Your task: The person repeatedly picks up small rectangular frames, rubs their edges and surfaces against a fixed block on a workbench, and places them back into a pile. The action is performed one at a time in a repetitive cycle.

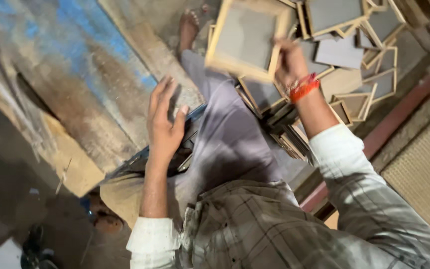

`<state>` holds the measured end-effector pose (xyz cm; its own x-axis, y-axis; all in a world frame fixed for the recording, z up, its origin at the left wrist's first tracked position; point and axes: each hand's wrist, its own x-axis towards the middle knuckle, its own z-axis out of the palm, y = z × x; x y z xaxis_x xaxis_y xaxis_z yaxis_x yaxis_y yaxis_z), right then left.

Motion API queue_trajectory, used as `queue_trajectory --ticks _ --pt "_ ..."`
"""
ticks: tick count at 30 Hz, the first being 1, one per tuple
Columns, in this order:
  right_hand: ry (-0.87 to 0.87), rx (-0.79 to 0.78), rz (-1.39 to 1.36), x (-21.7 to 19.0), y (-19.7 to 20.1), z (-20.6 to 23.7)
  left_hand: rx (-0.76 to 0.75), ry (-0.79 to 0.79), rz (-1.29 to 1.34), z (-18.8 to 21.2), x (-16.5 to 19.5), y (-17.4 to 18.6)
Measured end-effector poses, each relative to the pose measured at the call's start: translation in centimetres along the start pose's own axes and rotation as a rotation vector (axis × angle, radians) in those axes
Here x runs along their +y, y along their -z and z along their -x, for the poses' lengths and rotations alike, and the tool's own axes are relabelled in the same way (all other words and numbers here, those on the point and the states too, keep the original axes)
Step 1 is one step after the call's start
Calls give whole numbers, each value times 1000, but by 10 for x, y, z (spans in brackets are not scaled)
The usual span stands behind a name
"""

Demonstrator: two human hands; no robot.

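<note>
1. The right hand (288, 60) is closed on the lower right edge of a small wooden frame (245, 37) with a grey panel in it, and holds it lifted and tilted above the pile of frames (354, 55).
2. The left hand (164, 119) is open, fingers spread and slightly curled, holding nothing. It hovers over a dark object (185, 149) that lies on the person's lap, just beside the grey trouser leg (225, 134); what that object is I cannot tell.
3. The pile lies on the floor on the far right, many alike frames overlapping, some stacked edge-on near the knee. A bare foot (189, 25) shows at the far end of the leg.
4. A worn worktop (85, 94) with blue paint fills the left side.
5. Judging from this, the step in hand is picking one frame from the pile and bringing it toward the lap.
6. The next move likely calls for the open hand to take the frame's free edge, so both hands steady it.
</note>
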<state>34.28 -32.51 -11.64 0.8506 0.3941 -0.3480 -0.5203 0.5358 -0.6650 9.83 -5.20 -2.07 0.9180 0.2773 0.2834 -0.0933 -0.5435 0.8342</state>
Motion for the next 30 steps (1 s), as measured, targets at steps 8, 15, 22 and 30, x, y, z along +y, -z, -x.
queue_trajectory --ticks 8,15,22,30 --pt "208 362 646 -17 85 35 -178 1 82 1 10 -15" --pt "118 545 1893 41 167 185 -299 26 94 5 23 -16" --pt "217 358 1848 55 165 198 -349 -37 78 7 27 -24" --pt "698 -493 1621 -8 -37 144 -125 -494 -434 -4 42 -52"
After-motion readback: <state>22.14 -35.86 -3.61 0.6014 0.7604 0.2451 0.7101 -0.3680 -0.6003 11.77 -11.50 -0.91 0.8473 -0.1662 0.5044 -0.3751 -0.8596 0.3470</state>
